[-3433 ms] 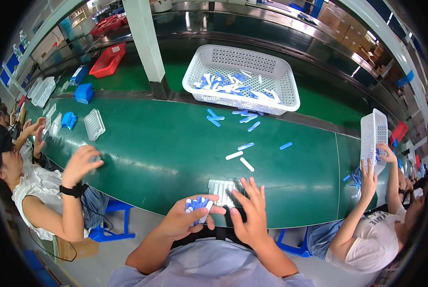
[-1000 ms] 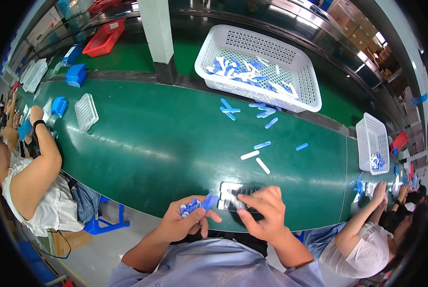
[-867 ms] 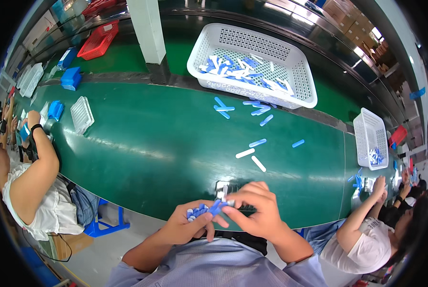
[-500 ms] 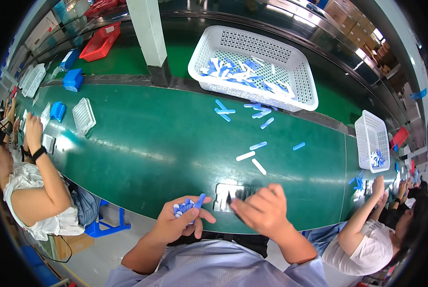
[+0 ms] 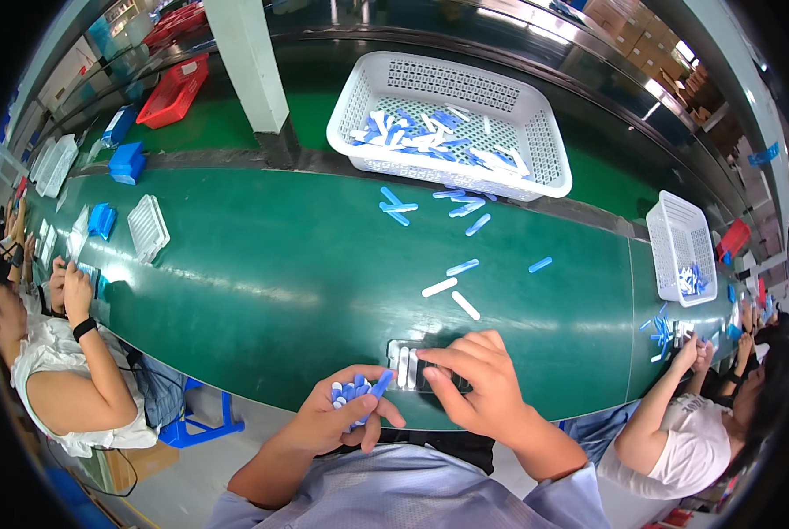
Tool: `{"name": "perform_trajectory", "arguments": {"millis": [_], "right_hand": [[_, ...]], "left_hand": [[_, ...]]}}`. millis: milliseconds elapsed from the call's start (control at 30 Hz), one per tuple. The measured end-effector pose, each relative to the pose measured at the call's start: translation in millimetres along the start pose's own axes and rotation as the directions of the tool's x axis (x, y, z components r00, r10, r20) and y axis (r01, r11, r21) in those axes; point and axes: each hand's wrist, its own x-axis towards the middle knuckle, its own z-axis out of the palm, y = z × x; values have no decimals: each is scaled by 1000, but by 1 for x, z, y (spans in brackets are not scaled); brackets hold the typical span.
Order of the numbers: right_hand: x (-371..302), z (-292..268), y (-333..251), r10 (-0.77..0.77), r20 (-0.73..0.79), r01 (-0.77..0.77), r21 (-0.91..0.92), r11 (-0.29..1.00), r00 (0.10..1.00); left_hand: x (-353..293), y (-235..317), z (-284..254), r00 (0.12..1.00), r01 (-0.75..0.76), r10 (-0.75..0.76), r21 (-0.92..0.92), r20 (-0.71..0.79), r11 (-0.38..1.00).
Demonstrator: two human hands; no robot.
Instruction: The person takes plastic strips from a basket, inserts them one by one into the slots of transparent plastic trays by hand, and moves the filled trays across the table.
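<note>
My left hand (image 5: 346, 413) is closed around a bunch of small round-ended blue and white sticks (image 5: 356, 391). One blue stick (image 5: 382, 383) pokes out beyond its fingertips, beside the tray. A clear slotted tray (image 5: 395, 345) lies on the green table in front of me. Upright white sticks (image 5: 403, 366) lie side by side in its left slots. Over the tray's right part is my right hand (image 5: 469, 379), its index fingertip at the top of the rightmost white stick and its thumb apart. Nothing shows between those fingers, and the hand covers part of the tray.
Several loose blue and white sticks (image 5: 438, 286) lie across the table (image 5: 280, 326) ahead. Behind them stands a large white basket (image 5: 549, 189) of sticks. Co-workers sit at left and right; a smaller basket (image 5: 663, 247) stands at the right, an empty clear tray (image 5: 148, 229) at the left.
My right hand has come left and lower onto the tray, and white sticks now show in its slots. My left hand has shifted slightly right, still holding the bunch.
</note>
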Motion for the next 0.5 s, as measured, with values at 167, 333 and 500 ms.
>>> {"name": "perform_trajectory", "arguments": {"millis": [167,333,500], "right_hand": [[4,3,-6,32,86,-44,139,989,996],[-3,-14,9,297,96,-299,554,777,950],[17,-30,35,312,374,-483,585,651,873]], "left_hand": [[7,-3,6,999,5,-7,37,42,999],[-3,10,1,998,52,-58,152,32,987],[-6,9,-17,994,19,-23,-45,-104,999]]}}
